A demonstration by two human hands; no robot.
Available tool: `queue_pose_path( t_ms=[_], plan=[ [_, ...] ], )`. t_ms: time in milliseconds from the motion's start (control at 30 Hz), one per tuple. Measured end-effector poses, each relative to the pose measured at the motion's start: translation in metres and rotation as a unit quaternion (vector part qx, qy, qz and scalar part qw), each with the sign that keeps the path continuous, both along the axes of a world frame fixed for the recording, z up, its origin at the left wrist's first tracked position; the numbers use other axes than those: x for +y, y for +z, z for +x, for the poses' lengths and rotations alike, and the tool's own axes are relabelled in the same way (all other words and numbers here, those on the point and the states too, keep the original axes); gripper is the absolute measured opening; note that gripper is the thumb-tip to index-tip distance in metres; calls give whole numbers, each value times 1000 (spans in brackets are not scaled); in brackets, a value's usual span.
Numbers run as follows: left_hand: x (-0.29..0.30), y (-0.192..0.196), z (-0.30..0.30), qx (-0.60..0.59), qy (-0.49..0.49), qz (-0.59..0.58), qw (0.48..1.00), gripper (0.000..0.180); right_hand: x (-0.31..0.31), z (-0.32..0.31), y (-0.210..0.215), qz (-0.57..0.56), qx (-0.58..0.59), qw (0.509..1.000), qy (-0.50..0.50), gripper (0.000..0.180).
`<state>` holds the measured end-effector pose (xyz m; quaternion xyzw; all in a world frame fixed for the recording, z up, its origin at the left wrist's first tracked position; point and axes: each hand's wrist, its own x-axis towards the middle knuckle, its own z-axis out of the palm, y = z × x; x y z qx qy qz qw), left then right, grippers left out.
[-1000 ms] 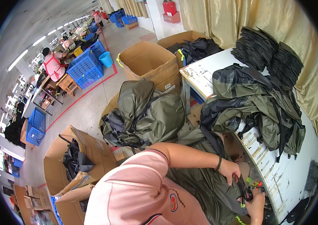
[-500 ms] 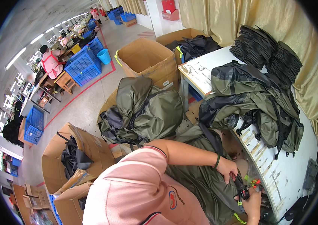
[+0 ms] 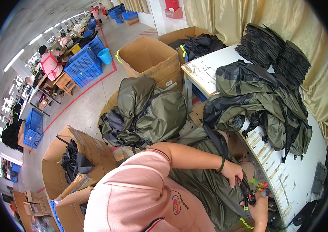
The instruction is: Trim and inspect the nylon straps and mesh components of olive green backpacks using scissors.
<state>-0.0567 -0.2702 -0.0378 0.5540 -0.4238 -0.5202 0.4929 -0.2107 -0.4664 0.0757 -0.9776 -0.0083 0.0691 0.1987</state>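
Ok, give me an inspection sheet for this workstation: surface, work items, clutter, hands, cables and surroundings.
Surface: white table, scuffed, with marks along its front edge.
Work items: olive bag on the lap; black strap between the hands.
Clutter: heap of olive and black bags on the table; stack of black pieces at its far end.
Hands: left hand grips the strap from above; right hand holds it from below.
Cables: nothing seen.
Surroundings: open cardboard boxes; bag pile on the floor; blue crates; a seated person in the distance.
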Motion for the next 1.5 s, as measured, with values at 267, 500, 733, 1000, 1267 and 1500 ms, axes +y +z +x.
queue_pose_path(
  t_ms=[267,500,733,1000,1267,1500],
  plan=[
    [1,0,-4,-11,7,8,1000,38,-2,-2,-3,-9,-14,1000,13,41],
    [-3,4,-9,3,-19,-5,1000,40,0,-13,20,-46,44,998,0,44],
    [20,10,9,23,-3,20,1000,36,-6,16,29,-70,82,993,55,53],
    [11,16,5,59,-13,42,997,31,-18,3,21,-89,96,990,55,45],
    [15,13,0,29,-6,19,999,31,-19,2,28,-99,97,989,57,36],
    [14,15,2,74,-10,30,997,29,-15,3,25,-100,108,987,63,40]
  ],
)
